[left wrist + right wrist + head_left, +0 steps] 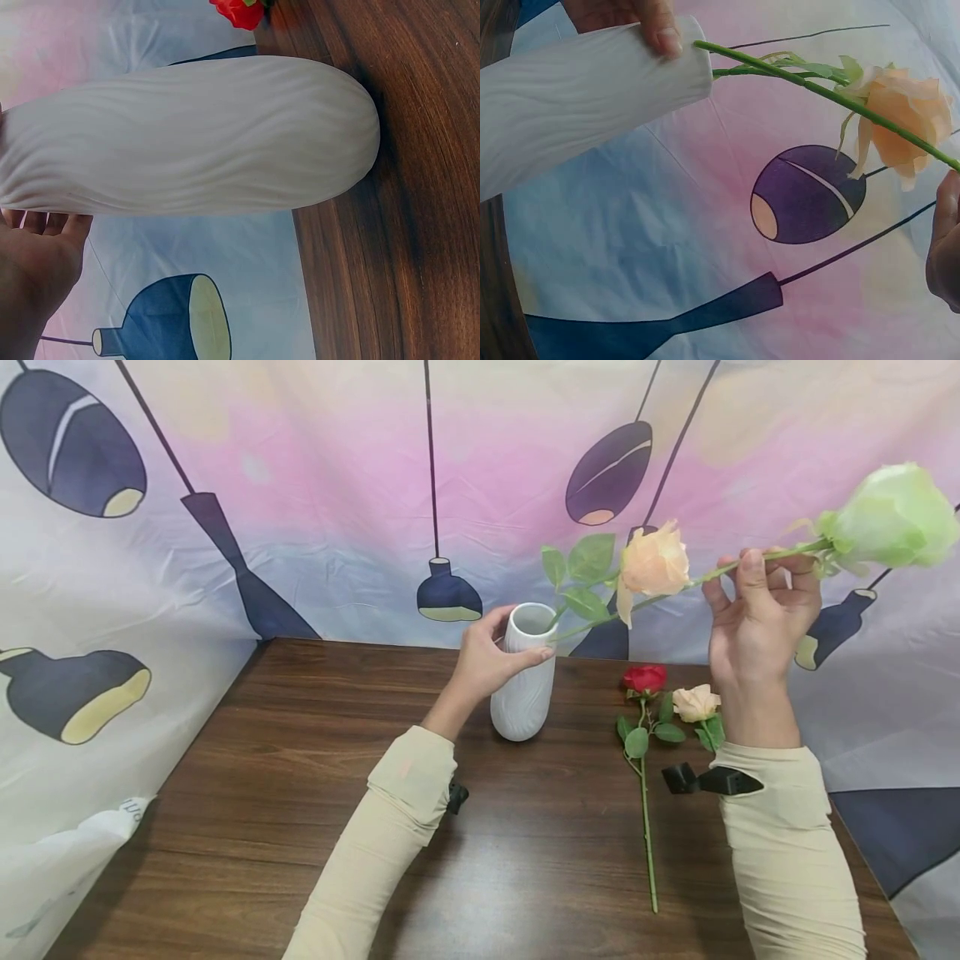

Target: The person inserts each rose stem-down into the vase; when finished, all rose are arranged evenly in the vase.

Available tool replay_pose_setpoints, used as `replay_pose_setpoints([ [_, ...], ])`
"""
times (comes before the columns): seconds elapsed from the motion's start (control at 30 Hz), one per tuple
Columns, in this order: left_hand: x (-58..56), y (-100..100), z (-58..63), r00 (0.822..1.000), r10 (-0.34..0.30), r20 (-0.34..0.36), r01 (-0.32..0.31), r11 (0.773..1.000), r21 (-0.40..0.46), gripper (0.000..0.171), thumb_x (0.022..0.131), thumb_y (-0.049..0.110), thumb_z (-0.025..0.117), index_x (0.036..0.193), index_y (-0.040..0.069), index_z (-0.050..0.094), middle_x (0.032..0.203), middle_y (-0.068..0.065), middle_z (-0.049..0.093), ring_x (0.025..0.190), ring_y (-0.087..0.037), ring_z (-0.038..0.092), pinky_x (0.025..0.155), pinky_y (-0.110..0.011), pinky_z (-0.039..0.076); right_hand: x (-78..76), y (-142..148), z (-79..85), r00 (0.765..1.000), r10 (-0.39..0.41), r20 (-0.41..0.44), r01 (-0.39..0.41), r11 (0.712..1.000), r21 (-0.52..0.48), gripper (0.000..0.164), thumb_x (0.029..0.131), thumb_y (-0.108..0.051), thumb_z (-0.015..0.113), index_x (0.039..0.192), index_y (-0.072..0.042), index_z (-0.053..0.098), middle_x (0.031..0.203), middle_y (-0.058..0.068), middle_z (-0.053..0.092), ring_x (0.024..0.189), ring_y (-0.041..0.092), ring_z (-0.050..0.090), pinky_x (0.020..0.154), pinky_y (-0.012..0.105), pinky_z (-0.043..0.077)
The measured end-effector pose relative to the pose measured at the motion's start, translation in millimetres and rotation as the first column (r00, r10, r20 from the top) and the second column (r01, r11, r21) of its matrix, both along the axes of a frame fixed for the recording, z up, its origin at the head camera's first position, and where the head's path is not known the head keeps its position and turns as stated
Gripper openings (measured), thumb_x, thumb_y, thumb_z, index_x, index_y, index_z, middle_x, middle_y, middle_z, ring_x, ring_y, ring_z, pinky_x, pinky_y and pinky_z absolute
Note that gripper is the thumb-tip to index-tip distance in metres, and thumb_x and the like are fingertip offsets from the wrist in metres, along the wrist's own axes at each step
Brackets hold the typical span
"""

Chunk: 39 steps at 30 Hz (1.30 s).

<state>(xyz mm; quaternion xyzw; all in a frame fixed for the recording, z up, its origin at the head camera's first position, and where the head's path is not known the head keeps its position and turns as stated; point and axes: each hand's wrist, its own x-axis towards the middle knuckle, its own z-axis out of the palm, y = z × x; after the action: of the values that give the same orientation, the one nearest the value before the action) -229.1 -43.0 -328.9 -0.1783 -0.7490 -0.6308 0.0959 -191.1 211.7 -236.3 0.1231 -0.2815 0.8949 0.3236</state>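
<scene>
My left hand [491,658] grips a white ribbed vase [522,693] near its rim, thumb across the front; the vase stands on the table. A peach rose [654,562] leans out of the mouth to the right, its leaves [591,560] above the rim. My right hand [765,618] pinches the stem of a pale green rose [896,518] just below the bloom. That green stem [810,86] slants down past the peach rose, and its lower end overlaps the vase's rim in the right wrist view. The left wrist view shows the vase's wavy side [195,142].
On the brown wooden table [315,777], a red rose [645,678] with a long stem lies right of the vase. Another peach rose [696,702] lies beside it, partly hidden by my right arm. A cloth backdrop [337,510] printed with lamps rises behind the table.
</scene>
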Motion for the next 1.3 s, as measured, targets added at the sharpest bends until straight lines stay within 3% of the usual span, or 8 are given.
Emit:
replay_pose_setpoints([
  [0.1, 0.1, 0.0, 0.4, 1.000, 0.001, 0.001, -0.001, 1.000, -0.001, 0.067, 0.075, 0.010, 0.089, 0.134, 0.000, 0.060, 0.121, -0.018, 0.070, 0.112, -0.029, 0.070, 0.101, -0.036, 0.059, -0.2, -0.1, 5.0, 1.000, 0.009, -0.005, -0.009, 0.999, -0.035, 0.015, 0.086, 0.015, 0.069, 0.088, 0.006, 0.058, 0.075, 0.017, 0.063, 0.063, 0.027, 0.067, 0.052, 0.034, 0.062],
  [0.43, -1.3, 0.1, -1.3, 1.000, 0.014, -0.008, -0.014, 1.000, -0.019, 0.065, 0.074, 0.010, 0.089, 0.132, 0.001, 0.062, 0.120, -0.019, 0.071, 0.112, -0.029, 0.070, 0.100, -0.038, 0.059, -0.4, -5.3, 10.7, 0.998, -0.025, -0.065, 0.028, 0.999, 0.040, 0.012, 0.085, 0.014, 0.070, 0.086, 0.007, 0.060, 0.076, 0.017, 0.064, 0.067, 0.027, 0.068, 0.055, 0.034, 0.063],
  [0.8, -0.8, -0.5, -0.6, 1.000, 0.011, -0.006, -0.011, 1.000, -0.017, 0.066, 0.074, 0.010, 0.089, 0.133, 0.001, 0.061, 0.122, -0.019, 0.070, 0.113, -0.029, 0.070, 0.102, -0.037, 0.058, -1.1, -15.1, 6.9, 0.996, -0.008, -0.085, 0.024, 0.982, 0.186, 0.013, 0.083, 0.014, 0.074, 0.087, 0.010, 0.062, 0.072, 0.015, 0.066, 0.066, 0.025, 0.070, 0.058, 0.033, 0.064],
  [1.1, -0.6, -0.3, -0.5, 1.000, 0.014, -0.005, -0.014, 1.000, -0.017, 0.066, 0.074, 0.010, 0.090, 0.133, 0.001, 0.062, 0.121, -0.019, 0.071, 0.113, -0.029, 0.070, 0.101, -0.037, 0.059, -3.1, -22.5, 1.0, 0.997, 0.062, -0.055, -0.050, 0.977, 0.208, 0.010, 0.083, 0.017, 0.071, 0.089, 0.012, 0.064, 0.075, 0.017, 0.070, 0.069, 0.025, 0.071, 0.063, 0.034, 0.065],
  [1.3, -0.8, -0.2, -0.5, 1.000, 0.015, -0.009, -0.015, 1.000, -0.015, 0.066, 0.074, 0.011, 0.090, 0.132, 0.001, 0.062, 0.120, -0.018, 0.071, 0.111, -0.028, 0.071, 0.099, -0.037, 0.059, -5.2, -28.0, -4.2, 0.996, 0.060, -0.061, -0.041, 0.961, 0.272, 0.010, 0.083, 0.013, 0.074, 0.089, 0.010, 0.066, 0.077, 0.016, 0.072, 0.071, 0.023, 0.073, 0.066, 0.033, 0.065],
])
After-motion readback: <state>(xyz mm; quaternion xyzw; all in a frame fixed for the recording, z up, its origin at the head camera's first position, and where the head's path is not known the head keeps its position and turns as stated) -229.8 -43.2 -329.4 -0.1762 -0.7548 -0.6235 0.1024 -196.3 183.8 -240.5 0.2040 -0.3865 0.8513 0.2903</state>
